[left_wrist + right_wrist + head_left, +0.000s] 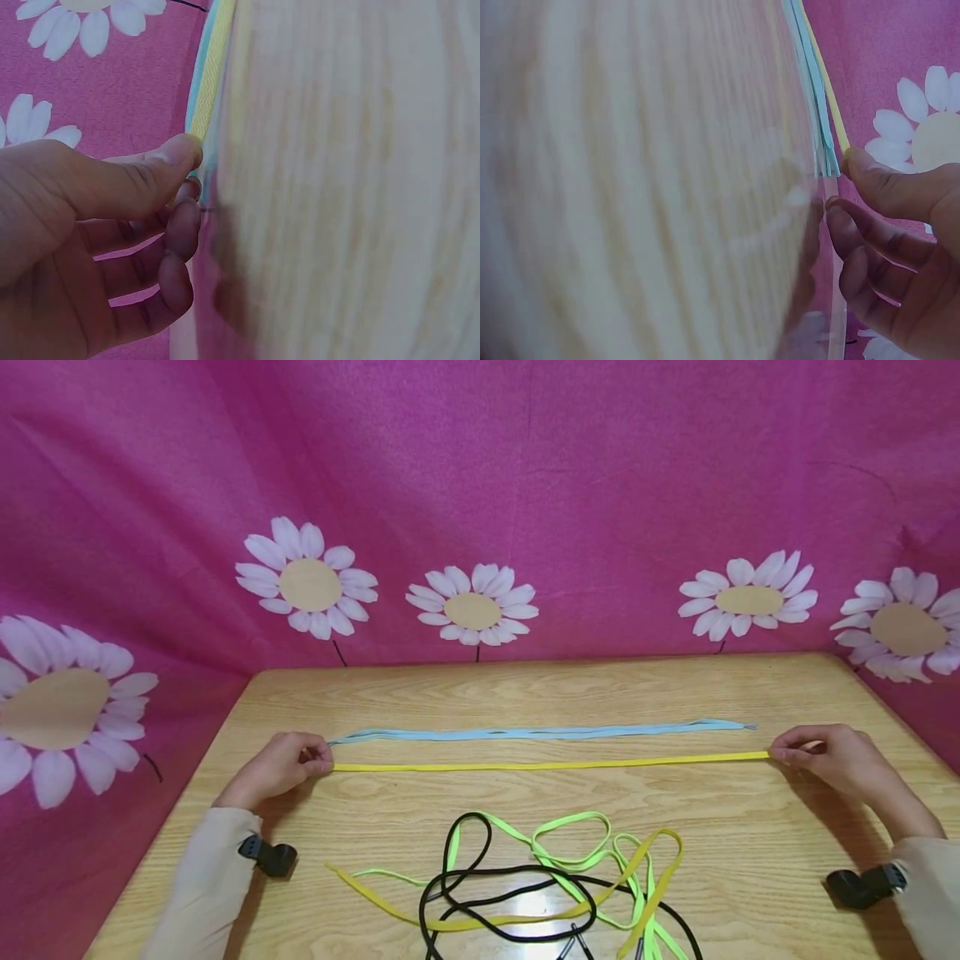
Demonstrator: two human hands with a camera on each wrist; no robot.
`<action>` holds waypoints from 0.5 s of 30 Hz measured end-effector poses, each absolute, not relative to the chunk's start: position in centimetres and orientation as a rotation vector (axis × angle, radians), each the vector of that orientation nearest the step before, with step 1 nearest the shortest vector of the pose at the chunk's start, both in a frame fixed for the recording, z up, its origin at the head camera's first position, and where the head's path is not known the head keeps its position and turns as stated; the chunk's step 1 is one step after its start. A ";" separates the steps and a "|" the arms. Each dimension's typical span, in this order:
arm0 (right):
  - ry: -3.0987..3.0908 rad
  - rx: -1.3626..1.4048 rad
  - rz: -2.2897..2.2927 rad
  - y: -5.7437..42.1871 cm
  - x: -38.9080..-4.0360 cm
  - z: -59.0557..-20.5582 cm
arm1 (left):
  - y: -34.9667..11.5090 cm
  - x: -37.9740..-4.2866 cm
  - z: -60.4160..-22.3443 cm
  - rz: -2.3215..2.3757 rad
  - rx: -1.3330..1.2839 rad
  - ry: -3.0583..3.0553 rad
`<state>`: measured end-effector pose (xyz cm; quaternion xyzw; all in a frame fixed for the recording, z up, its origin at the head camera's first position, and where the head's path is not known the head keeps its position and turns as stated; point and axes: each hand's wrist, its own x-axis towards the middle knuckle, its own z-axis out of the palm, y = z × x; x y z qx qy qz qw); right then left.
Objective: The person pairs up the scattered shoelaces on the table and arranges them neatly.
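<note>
A yellow shoelace (551,766) runs taut and straight between both hands. My left hand (288,766) pinches its left end between thumb and forefinger, and in the left wrist view the flat woven lace (211,82) leaves the thumb tip. At the other end my right hand (832,756) pinches it the same way; the right wrist view shows the thumb (870,176) over the lace's end. Just beyond it, light blue shoelaces (525,733) lie stretched out side by side on the table, roughly parallel to the yellow one.
Nearer the front edge lies a loose tangle of a black round lace (517,870), a neon green lace (573,864) and another yellow lace (465,924). The wooden table (187,893) meets a magenta cloth (585,485) with printed daisies at its back and sides.
</note>
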<state>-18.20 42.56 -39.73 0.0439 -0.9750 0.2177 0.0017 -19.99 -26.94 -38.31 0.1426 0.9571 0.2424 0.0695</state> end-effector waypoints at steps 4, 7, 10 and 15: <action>-3.066 0.142 0.661 42.7 -18.3 -39.9 | -26.9 -20.0 -38.6 0.743 0.419 2.877; -3.076 0.130 0.659 42.7 -18.4 -39.9 | -26.9 -20.0 -38.7 0.751 0.419 2.875; -3.086 0.120 0.665 42.6 -18.4 -39.9 | -26.9 -20.0 -38.7 0.760 0.429 2.872; -3.090 0.114 0.662 42.5 -18.3 -40.0 | -27.1 -20.0 -38.7 0.769 0.469 2.878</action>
